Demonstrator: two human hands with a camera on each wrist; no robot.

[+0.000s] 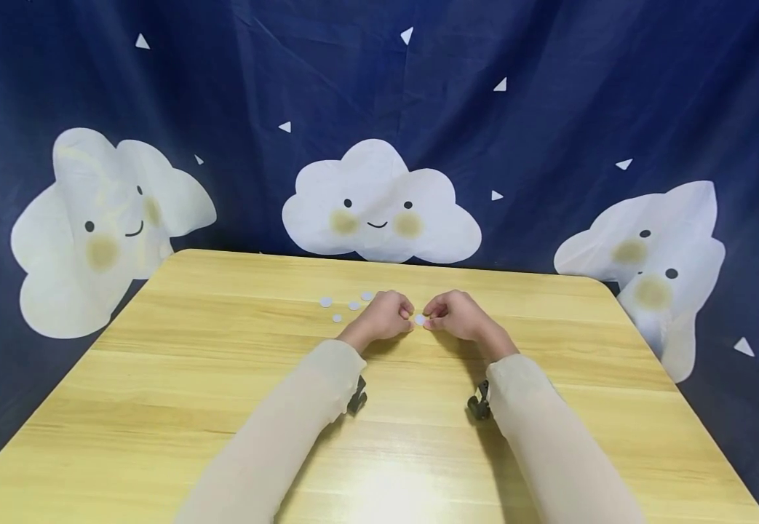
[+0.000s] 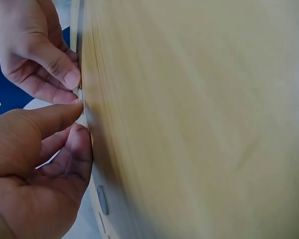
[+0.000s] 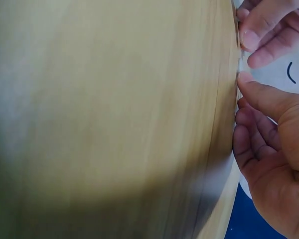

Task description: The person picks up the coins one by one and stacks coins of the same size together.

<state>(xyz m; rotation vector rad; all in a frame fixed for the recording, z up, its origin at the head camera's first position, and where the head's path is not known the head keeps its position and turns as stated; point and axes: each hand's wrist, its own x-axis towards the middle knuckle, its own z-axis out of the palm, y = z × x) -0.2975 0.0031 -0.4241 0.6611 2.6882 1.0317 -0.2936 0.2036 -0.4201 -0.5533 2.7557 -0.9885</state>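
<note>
A small white round disc (image 1: 420, 319) lies between the two hands near the far part of the table. My right hand (image 1: 461, 316) pinches its edge with thumb and finger, the other fingers curled. Close on the disc's other side is my left hand (image 1: 384, 316), fingers bent and thumb tip beside the edge; whether it grips the disc cannot be told. In the left wrist view, the left hand (image 2: 37, 164) is nearer, with the right hand (image 2: 37, 55) above it. The right wrist view has the right thumb (image 3: 266, 97) near the disc, which is seen nearly edge-on.
Several loose pale discs (image 1: 325, 302) lie on the wooden table (image 1: 222, 393) left of the left hand. A dark blue curtain (image 1: 235, 87) with cloud prints hangs behind the table's far edge. Dark wrist devices (image 1: 479, 402) sit under both sleeves.
</note>
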